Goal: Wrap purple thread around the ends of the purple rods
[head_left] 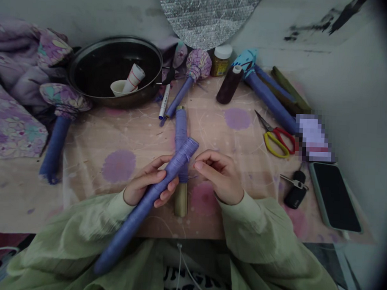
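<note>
My left hand (pixel 150 180) is shut around a long rod wound in blue-purple thread (pixel 154 190), which slants from the hand's upper right down toward my lap. Its upper end crosses a second thread-wound rod (pixel 181 132) lying on the patterned table (pixel 124 136). That rod's bare bamboo end (pixel 180 199) shows below the crossing. My right hand (pixel 220 176) is beside the upper end of the held rod, thumb and fingertips pinched on a fine purple thread (pixel 192 177), which is barely visible.
Behind my hands stands a black pan (pixel 115 70) holding a white bowl and paper roll. Thread-wound handles with floral cloth heads lie around it. To the right are red-and-yellow scissors (pixel 278 139), a car key (pixel 296 190), a phone (pixel 334 196) and a dark thread spool (pixel 230 85).
</note>
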A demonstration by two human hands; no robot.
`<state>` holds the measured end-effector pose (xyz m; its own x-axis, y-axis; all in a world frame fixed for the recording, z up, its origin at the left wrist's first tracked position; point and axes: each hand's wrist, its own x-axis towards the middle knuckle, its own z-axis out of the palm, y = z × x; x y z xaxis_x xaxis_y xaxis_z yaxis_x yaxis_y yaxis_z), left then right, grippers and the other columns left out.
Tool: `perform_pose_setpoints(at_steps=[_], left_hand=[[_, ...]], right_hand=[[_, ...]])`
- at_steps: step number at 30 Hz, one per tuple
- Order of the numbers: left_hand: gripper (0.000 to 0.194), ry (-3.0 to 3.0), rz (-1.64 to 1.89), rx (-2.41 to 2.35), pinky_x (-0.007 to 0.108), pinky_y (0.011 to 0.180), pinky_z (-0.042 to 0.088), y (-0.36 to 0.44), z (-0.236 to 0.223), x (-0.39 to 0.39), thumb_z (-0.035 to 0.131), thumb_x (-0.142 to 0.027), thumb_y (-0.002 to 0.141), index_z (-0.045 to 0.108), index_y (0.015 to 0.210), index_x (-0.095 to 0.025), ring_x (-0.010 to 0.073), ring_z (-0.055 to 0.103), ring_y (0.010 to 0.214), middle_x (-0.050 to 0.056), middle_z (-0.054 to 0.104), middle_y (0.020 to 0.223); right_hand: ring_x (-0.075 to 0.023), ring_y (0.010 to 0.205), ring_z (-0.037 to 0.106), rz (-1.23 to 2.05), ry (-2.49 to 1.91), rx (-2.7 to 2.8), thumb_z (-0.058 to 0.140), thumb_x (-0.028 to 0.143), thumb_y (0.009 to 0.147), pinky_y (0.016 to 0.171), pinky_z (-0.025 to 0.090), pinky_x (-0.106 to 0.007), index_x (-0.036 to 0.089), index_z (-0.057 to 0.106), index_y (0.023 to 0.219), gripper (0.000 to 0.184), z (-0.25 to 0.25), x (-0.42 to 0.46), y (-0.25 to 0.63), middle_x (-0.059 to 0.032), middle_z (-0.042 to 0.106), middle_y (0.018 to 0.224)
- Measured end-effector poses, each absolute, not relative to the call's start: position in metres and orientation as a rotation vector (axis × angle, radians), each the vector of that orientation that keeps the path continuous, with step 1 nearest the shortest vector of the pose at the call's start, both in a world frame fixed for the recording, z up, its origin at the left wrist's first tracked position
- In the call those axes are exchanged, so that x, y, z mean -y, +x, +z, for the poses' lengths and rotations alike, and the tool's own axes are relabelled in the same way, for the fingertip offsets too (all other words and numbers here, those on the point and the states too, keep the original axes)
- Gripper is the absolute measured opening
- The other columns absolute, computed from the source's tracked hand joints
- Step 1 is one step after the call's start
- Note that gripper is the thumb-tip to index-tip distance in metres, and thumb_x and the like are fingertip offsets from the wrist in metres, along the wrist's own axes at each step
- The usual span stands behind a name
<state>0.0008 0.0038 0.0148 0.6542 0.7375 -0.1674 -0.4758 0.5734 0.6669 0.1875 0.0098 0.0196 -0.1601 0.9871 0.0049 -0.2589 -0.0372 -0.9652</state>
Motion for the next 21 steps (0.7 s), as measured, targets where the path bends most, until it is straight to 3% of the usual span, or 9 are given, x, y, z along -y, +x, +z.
perform_pose_setpoints(at_steps=[16,21], left_hand=[[0.029,0.544,0.668,-0.374,0.012,0.033,0.040,-0.0013,0.0161,-0.0056,0.054,-0.027,0.086,0.048,0.113,-0.019,0.0063,0.049,0.044,0.000,0.058,0.070],[0.023,0.509,0.606,-0.322,0.011,0.031,0.038,-0.0015,0.0159,-0.0081,0.055,-0.031,0.085,0.053,0.104,-0.017,0.0039,0.042,0.038,-0.002,0.055,0.065]], right_hand=[[-0.0074,0.052,0.047,1.419,-0.954,1.250,0.067,0.029,0.076,0.048,0.037,-0.022,0.018,0.064,0.067,0.014,0.0206,-0.0077,0.1861,0.0025,0.058,0.057],[-0.0080,0.053,0.048,1.401,-0.969,1.238,0.067,0.031,0.076,0.049,0.039,-0.022,0.018,0.064,0.067,0.016,0.0200,-0.0083,0.1865,0.0021,0.058,0.058]])
